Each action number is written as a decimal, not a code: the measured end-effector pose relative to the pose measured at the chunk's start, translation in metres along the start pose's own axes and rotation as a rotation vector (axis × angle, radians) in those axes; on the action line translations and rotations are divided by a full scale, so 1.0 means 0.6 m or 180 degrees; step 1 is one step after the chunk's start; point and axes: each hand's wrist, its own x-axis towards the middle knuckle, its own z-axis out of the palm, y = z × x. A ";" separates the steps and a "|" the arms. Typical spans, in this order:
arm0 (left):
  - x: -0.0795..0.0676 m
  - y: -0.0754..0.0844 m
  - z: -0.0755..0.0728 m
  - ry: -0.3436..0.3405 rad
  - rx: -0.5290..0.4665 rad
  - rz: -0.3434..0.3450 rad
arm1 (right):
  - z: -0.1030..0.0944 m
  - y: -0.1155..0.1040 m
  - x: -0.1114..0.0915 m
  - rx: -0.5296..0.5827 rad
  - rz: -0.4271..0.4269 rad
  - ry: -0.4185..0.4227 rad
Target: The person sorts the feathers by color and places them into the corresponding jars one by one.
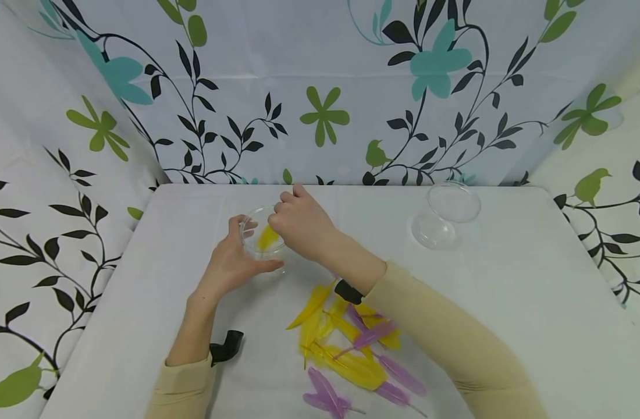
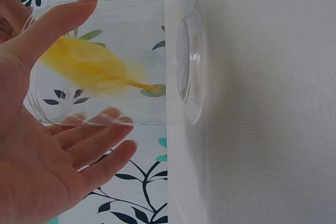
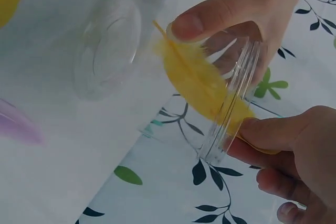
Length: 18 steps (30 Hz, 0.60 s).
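My left hand [image 1: 228,265] holds a clear jar [image 2: 190,66] upright on the white table, the thumb on one side and the fingers round the other. Over the jar's mouth is my right hand [image 1: 305,224], pinching one end of a yellow feather [image 2: 86,69] between thumb and fingers. Most of that feather hangs inside the jar with its quill end pointing down, short of the jar's base. In the right wrist view, the pinched end sticks out past the rim [image 3: 244,77].
Loose yellow feathers [image 1: 346,366] and purple feathers [image 1: 404,375] lie in a pile on the table [image 1: 508,302] near the front middle, partly under my right forearm. A second clear jar [image 1: 433,231] stands at the back right. Patterned curtains [image 1: 257,58] enclose the table.
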 end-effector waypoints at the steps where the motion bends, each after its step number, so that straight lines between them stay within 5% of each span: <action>1: 0.000 0.000 0.000 0.0006 0.0006 0.0011 | 0.003 -0.002 0.003 0.0049 -0.0005 -0.0033; 11: 0.000 0.000 0.003 0.0010 0.0029 0.0013 | 0.019 0.003 0.013 0.0862 0.0280 -0.0557; 18: 0.000 0.004 -0.001 -0.0013 0.0061 -0.0029 | 0.008 0.023 -0.008 0.1061 0.0373 -0.0479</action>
